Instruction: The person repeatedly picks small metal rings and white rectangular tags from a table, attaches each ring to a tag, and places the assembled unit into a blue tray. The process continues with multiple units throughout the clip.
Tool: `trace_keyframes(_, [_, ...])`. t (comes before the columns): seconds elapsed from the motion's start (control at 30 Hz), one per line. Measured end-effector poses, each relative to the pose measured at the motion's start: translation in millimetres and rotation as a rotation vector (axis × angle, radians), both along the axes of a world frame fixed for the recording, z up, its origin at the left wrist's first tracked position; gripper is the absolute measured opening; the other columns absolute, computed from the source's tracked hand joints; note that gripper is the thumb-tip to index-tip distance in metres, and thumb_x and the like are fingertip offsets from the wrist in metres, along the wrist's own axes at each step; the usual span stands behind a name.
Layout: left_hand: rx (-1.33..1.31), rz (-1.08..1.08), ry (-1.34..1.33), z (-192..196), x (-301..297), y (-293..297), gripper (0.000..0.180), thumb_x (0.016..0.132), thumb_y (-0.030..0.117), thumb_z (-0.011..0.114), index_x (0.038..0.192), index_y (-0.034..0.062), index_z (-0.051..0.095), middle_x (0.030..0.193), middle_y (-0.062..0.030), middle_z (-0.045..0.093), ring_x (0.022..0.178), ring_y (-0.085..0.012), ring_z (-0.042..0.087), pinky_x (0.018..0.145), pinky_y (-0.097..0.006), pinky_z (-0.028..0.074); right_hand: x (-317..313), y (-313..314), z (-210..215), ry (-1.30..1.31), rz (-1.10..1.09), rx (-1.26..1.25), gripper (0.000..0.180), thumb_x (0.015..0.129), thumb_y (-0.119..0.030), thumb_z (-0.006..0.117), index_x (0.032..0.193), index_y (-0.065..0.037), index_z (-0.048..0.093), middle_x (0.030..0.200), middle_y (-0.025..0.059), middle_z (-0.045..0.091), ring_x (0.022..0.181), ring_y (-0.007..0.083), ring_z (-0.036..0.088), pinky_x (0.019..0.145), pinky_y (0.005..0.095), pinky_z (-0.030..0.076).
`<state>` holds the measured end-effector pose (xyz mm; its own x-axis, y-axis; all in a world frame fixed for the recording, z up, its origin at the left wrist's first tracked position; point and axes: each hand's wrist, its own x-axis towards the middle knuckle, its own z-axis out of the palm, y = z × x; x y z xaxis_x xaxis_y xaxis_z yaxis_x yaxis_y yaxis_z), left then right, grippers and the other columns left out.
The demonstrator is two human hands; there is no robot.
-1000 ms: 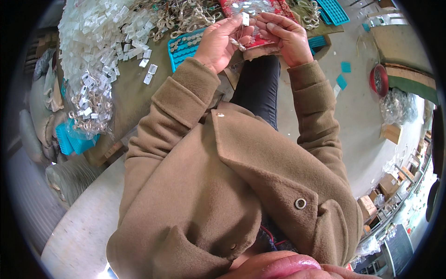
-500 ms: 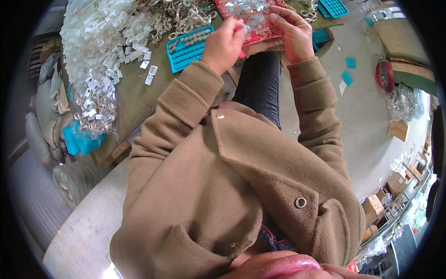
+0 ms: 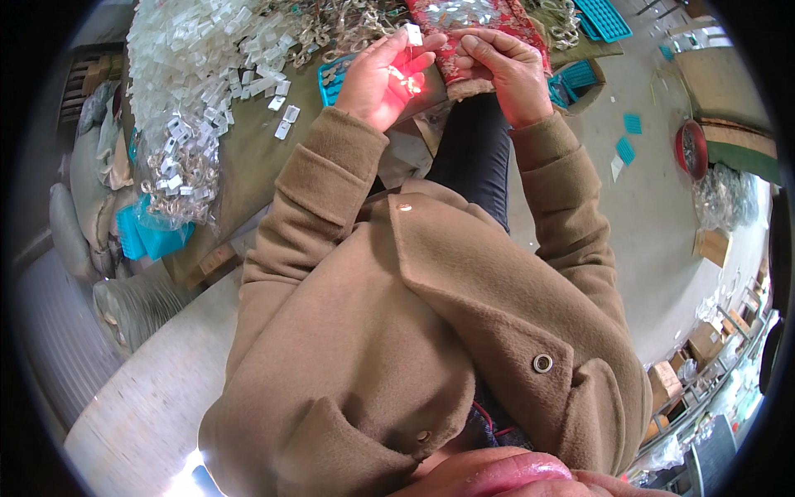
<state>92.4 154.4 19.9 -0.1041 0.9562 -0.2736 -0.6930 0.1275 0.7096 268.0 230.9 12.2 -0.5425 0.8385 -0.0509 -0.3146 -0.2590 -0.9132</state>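
Observation:
My left hand (image 3: pixel 383 81) is turned with its palm showing, lit by a bright red glow. Its fingertips pinch a small white plastic case (image 3: pixel 413 35). Close beside it, my right hand (image 3: pixel 513 73) has thumb and forefinger pressed together near the left fingertips. Whatever sits in that right pinch is too small to make out. Behind both hands lies a red patterned cloth (image 3: pixel 451 65) bearing many thin clear pieces (image 3: pixel 468 14). A blue ridged tray (image 3: pixel 330 81) with round, pale items is partly covered by my left hand.
A large heap of white plastic cases (image 3: pixel 195 50) covers the table's left, with tangled cord loops (image 3: pixel 352 21) beside it. A clear bag (image 3: pixel 178 170) hangs at the table edge. Blue trays (image 3: pixel 609 16) lie at the far right; a red basin (image 3: pixel 691 149) is on the floor side.
My left hand has turned its palm into view, showing the white case at its fingertips. My right hand has closed its pinch and come nearer to it. The view has shifted slightly.

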Motion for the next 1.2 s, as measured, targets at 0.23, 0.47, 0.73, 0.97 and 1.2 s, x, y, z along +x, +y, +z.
trace_keyframes(0.23, [-0.022,0.063,0.009,5.6,-20.4,-42.7,0.022,0.096,0.025,0.058,0.107,0.0063,0.062,0.100,-0.0072,0.067,0.089,-0.0108,0.062,0.069,-0.024,0.051,-35.5,-29.1,11.4,-0.132,0.068,0.377,0.025,0.093,-0.003,0.057,0.116,-0.004,0.067,0.090,0.0043,0.069,0.079,0.0090,0.064,0.074,0.0220,0.053])
trace_keyframes(0.47, [-0.065,0.183,-0.142,3.2,-33.5,-81.2,0.021,0.093,0.028,0.064,0.100,0.0085,0.061,0.085,-0.0016,0.061,0.072,-0.0095,0.056,0.059,-0.025,0.045,-73.2,-57.3,11.5,-0.044,0.163,0.221,0.012,0.091,-0.004,0.063,0.101,0.001,0.065,0.092,0.0047,0.069,0.082,0.0079,0.063,0.073,0.0213,0.052])
trace_keyframes(0.73, [-0.003,0.149,-0.359,-9.4,-53.2,-103.2,0.023,0.094,0.030,0.062,0.100,0.0085,0.056,0.080,-0.0012,0.057,0.069,-0.0102,0.053,0.061,-0.025,0.046,-103.5,-77.2,6.4,-0.300,0.008,0.861,0.009,0.087,-0.002,0.065,0.096,0.000,0.064,0.100,0.0038,0.063,0.091,0.0099,0.061,0.078,0.0227,0.050])
trace_keyframes(0.97, [-0.050,0.261,-0.289,-6.4,-66.8,-115.3,0.019,0.096,0.026,0.061,0.095,0.0081,0.056,0.075,0.0017,0.052,0.062,-0.0058,0.045,0.054,-0.019,0.041,-125.5,-80.2,13.7,-0.302,0.124,0.974,0.010,0.085,0.000,0.065,0.094,-0.002,0.063,0.095,0.0063,0.065,0.086,0.0140,0.062,0.076,0.0266,0.050])
trace_keyframes(1.2, [-0.048,0.332,-0.085,-4.8,-81.4,-119.3,0.017,0.096,0.025,0.059,0.095,0.0081,0.057,0.071,0.0025,0.049,0.059,-0.0049,0.044,0.051,-0.019,0.038,-148.7,-80.4,11.6,-0.391,0.224,0.762,0.011,0.089,-0.004,0.064,0.099,0.000,0.065,0.088,0.0017,0.067,0.081,0.0079,0.061,0.075,0.0228,0.050])
